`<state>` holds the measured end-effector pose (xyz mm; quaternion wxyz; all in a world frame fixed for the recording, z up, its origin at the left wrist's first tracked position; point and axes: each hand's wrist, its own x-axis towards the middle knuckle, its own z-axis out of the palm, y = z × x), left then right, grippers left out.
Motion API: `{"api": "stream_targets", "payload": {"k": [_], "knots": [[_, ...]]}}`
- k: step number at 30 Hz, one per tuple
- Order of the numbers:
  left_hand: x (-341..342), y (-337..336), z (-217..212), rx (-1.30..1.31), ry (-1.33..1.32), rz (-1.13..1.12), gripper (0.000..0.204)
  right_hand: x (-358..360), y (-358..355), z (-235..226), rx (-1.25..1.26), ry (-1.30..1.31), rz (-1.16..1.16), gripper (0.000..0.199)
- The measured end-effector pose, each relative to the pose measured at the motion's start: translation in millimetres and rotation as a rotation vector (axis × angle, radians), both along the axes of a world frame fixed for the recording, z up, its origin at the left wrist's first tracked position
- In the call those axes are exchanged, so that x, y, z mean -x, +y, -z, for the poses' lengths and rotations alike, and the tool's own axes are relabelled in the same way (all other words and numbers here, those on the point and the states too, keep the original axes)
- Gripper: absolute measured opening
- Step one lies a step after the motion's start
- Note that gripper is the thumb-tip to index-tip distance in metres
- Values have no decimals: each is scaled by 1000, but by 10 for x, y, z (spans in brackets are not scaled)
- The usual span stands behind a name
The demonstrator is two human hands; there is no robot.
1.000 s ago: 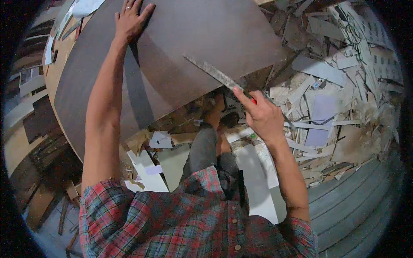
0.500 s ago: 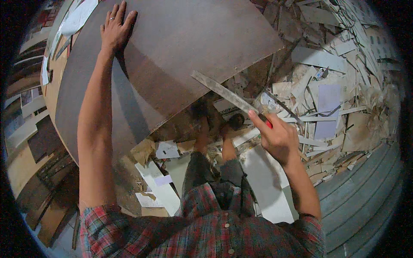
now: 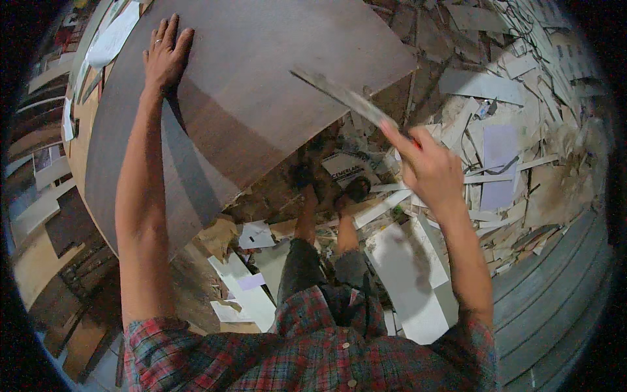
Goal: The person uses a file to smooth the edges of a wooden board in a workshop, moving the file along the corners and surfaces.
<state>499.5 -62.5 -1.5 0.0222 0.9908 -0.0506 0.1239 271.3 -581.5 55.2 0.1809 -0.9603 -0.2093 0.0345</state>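
A large brown-grey board [image 3: 281,46] spreads in front of me, its straight near edge running from lower left to upper right. My left hand [image 3: 166,59] lies flat on the board's face at the far left, fingers stretched out and holding nothing. In my right hand [image 3: 434,173] is a long flat metal file [image 3: 349,98], slightly blurred, gripped at its red handle with a finger laid along the blade. The file slants across the board's near edge, its tip over the board's face. Whether it touches the edge, I cannot tell.
Offcuts and strips [image 3: 503,176] litter the floor on the right, beside grey ridged sheeting [image 3: 555,294]. A white panel [image 3: 408,274] lies near my legs, and a printed carton [image 3: 349,170] by my feet. White paper [image 3: 114,39] rests at the far left; stacked boards stand below it.
My right hand has moved up and slightly right with the file, whose blade now crosses farther along the edge. The left hand stays flat on the board; the view has shifted slightly.
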Motion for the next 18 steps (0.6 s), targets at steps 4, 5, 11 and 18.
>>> {"api": "stream_targets", "payload": {"k": [4,5,11,18], "knots": [[-56,369,95,-99,2,79,71,-124,-15,77,-93,-106,-52,72],[-41,471,131,-117,10,83,71,72,-172,51,-68,-79,-61,72],[-95,344,128,-54,30,113,69,-73,-320,120,-63,-65,-34,71],[21,307,20,-28,14,75,66,-7,-382,1,-131,-84,-49,73]]}}
